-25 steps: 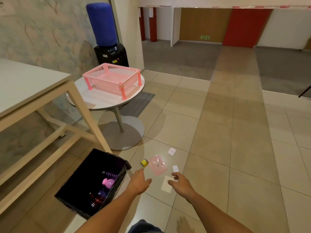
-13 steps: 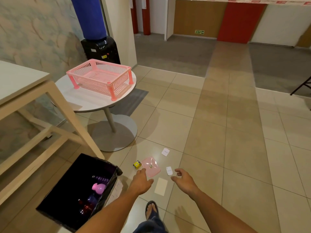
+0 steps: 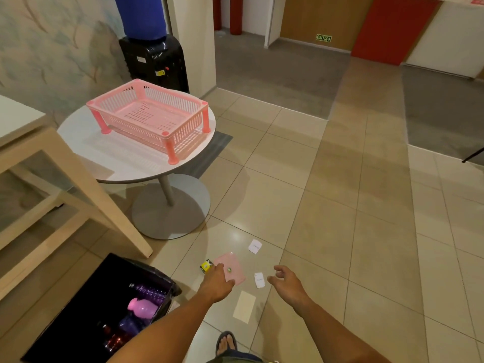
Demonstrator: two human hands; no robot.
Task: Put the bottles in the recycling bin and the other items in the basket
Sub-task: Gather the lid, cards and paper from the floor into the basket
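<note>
The tiled floor (image 3: pixel 301 195) carries the loose items. The flat pink square plastic lid (image 3: pixel 233 265) lies just beyond the left hand (image 3: pixel 216 282), its fingers extended onto the near edge. The right hand (image 3: pixel 288 284), fingers loosely apart, hovers beside the small white card (image 3: pixel 259 279).

We have a single wide-angle view, worn on the person's head, looking forward and down over a tiled floor. Taking the round table (image 3: pixel 115 158) as our landmark, it stands left of centre at middle distance; the corridor recedes beyond it, and the forearms enter nearest us, below it.
</note>
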